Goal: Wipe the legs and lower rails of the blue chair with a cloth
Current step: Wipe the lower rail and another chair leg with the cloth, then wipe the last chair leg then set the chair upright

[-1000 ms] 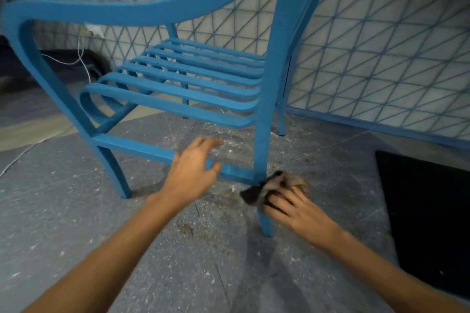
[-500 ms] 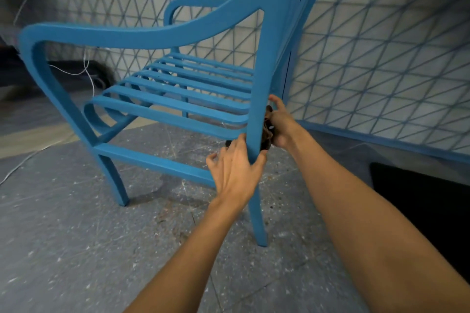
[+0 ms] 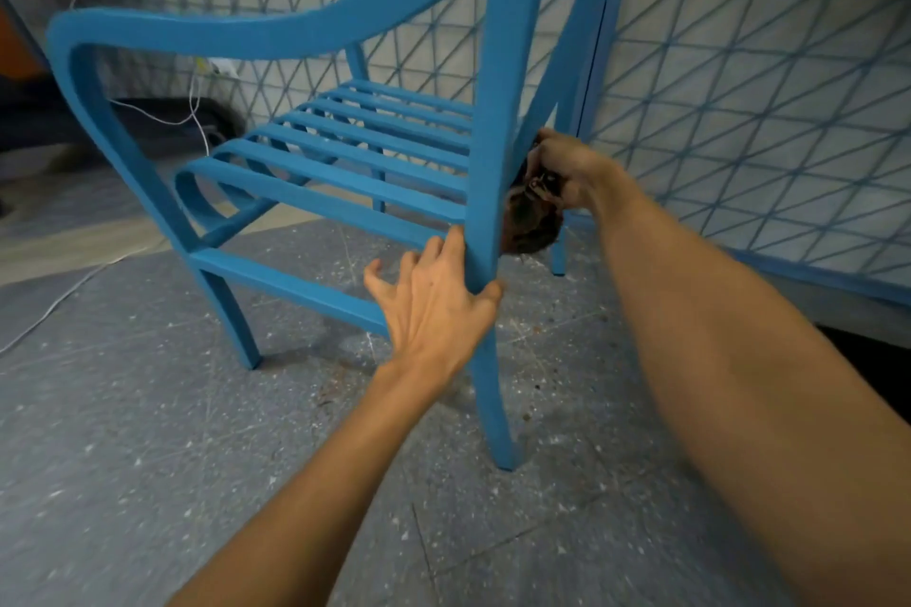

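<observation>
The blue chair [image 3: 345,148] stands on the speckled grey floor, seen from its side, with a slatted seat and a curved armrest. My left hand [image 3: 438,301] grips the near rear leg [image 3: 485,222] just below seat height, thumb on the leg's right side. My right hand [image 3: 567,168] reaches behind that leg at seat level and holds a dark brown cloth [image 3: 532,222], which hangs bunched against the back of the leg. The lower side rail [image 3: 291,283] runs left from my left hand to the front leg [image 3: 231,315].
A wall with a blue triangle pattern [image 3: 739,89] rises close behind the chair. A white cable [image 3: 194,113] trails across the floor at left. A dark mat [image 3: 877,370] lies at the right edge. Open grey floor [image 3: 148,458] spreads in front.
My right hand has carried the cloth from low on the rear leg up to seat level behind it. My left hand left the lower rail and took hold of the rear leg.
</observation>
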Available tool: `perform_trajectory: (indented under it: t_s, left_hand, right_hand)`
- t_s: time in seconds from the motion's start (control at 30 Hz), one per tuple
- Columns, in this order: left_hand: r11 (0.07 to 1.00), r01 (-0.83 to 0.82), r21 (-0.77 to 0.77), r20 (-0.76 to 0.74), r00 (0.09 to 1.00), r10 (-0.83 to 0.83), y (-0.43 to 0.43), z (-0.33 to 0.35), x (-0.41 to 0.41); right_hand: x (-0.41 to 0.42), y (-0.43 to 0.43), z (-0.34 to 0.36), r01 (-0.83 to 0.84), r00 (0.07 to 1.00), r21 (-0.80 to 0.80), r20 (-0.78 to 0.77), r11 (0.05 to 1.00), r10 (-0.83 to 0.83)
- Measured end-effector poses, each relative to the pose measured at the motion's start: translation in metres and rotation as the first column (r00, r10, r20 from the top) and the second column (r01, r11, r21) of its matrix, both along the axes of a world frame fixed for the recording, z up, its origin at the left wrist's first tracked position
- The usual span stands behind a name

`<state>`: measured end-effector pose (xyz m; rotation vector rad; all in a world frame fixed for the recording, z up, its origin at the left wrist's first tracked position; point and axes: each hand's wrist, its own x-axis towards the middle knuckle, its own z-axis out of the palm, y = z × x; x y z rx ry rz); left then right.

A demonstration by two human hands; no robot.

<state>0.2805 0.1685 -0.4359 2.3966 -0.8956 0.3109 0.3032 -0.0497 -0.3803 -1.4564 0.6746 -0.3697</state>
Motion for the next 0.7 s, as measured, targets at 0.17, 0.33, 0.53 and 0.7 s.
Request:
perform_trajectory:
  t_s: [0.17, 0.33, 0.53, 0.7]
  left_hand:
    - [0.998, -0.043, 0.053, -0.092, 0.995, 0.048, 0.036, 0.008, 0.014]
    - [0.978, -0.111, 0.177, -0.074, 0.989, 0.126, 0.079, 0.02, 0.03]
    - [0.928, -0.232, 0.292, -0.099, 0.958, 0.27, 0.126, 0.031, 0.064]
    - [0.9, -0.241, 0.363, -0.061, 0.958, 0.281, 0.146, 0.034, 0.098]
  right_hand:
    - [-0.013, 0.028, 0.015, -0.155, 0.984, -0.133, -0.107, 0.979, 0.141]
    - [-0.021, 0.065, 0.027, -0.214, 0.976, -0.126, -0.059, 0.969, 0.208]
    - [-0.02, 0.11, 0.021, -0.237, 0.968, -0.119, 0.057, 0.964, 0.245]
    - [-0.022, 0.137, 0.012, -0.14, 0.978, -0.211, 0.124, 0.967, 0.169]
